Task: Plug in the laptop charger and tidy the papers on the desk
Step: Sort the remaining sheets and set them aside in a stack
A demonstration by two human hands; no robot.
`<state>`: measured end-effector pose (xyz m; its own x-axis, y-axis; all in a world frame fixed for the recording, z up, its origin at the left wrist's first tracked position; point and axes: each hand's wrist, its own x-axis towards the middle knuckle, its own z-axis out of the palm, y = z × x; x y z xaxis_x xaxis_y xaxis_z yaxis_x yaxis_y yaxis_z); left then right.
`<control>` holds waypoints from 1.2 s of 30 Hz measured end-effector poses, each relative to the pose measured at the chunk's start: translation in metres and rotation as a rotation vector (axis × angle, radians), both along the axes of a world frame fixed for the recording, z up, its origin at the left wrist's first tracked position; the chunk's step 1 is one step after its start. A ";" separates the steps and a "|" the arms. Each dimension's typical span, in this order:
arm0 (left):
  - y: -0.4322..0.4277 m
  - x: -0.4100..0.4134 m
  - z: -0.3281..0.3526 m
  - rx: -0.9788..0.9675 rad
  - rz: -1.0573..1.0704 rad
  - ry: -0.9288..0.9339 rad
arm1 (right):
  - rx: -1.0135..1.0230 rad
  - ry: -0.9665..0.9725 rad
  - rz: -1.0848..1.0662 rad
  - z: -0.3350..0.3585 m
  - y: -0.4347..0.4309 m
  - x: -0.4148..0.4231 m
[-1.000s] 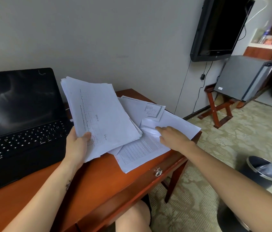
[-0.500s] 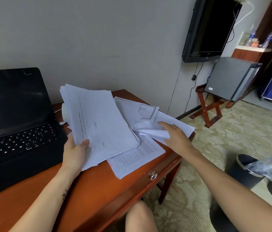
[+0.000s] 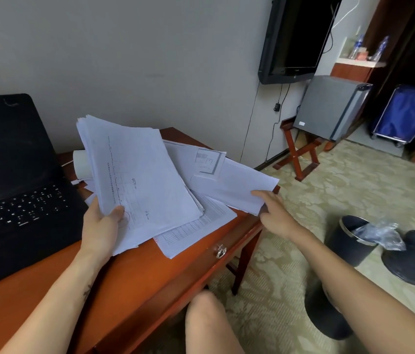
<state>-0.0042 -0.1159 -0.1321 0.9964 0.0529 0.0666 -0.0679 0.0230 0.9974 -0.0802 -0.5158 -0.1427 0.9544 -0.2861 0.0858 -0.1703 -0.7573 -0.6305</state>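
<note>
Left hand (image 3: 100, 226) is gripping the paper stack (image 3: 140, 180) beside the laptop (image 3: 17, 200); right hand (image 3: 276, 215) is pinching a loose sheet (image 3: 234, 190) farther from it. Its edges want aligning before it goes on.

Head cam, fwd-down, close over desk (image 3: 165, 284)

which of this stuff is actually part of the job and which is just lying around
Part of the job:
laptop
stack, gripped by the left hand
sheet, pinched by the right hand
loose sheets on the desk

Just lying about:
TV
fridge
bins
cart
</note>
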 end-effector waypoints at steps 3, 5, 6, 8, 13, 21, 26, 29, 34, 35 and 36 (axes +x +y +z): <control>-0.001 -0.002 -0.001 -0.010 -0.009 0.011 | 0.366 -0.147 -0.341 0.000 0.006 0.009; -0.002 -0.003 0.000 -0.008 -0.016 0.006 | 0.644 -0.124 -0.403 0.002 0.013 0.017; -0.002 -0.004 0.000 -0.006 -0.022 0.006 | 0.733 -0.117 -0.428 0.000 0.013 0.022; -0.002 -0.004 -0.001 -0.012 -0.028 0.010 | 0.757 -0.129 -0.486 -0.003 0.012 0.030; -0.002 -0.003 -0.002 -0.004 -0.030 0.018 | 0.767 -0.099 -0.527 -0.003 0.008 0.035; -0.002 -0.006 0.000 -0.006 -0.032 0.026 | 1.105 -0.097 -0.488 0.001 0.014 0.022; -0.004 -0.009 0.003 0.001 -0.026 0.026 | 0.955 -0.127 -0.513 0.008 0.020 0.028; -0.003 -0.008 0.002 0.005 -0.022 0.031 | 0.619 -0.145 -0.509 0.008 0.017 0.039; -0.002 -0.005 0.000 0.005 -0.029 0.035 | 0.649 -0.273 -0.498 0.014 0.022 0.047; -0.002 -0.005 0.000 0.002 -0.032 0.038 | 0.641 -0.298 -0.488 0.015 0.024 0.046; -0.002 -0.004 -0.001 0.000 -0.035 0.042 | 0.640 -0.322 -0.476 0.015 0.025 0.046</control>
<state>-0.0084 -0.1177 -0.1330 0.9995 0.0176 0.0244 -0.0248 0.0247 0.9994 -0.0343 -0.4911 -0.1276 0.6774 -0.7355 0.0173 -0.1188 -0.1326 -0.9840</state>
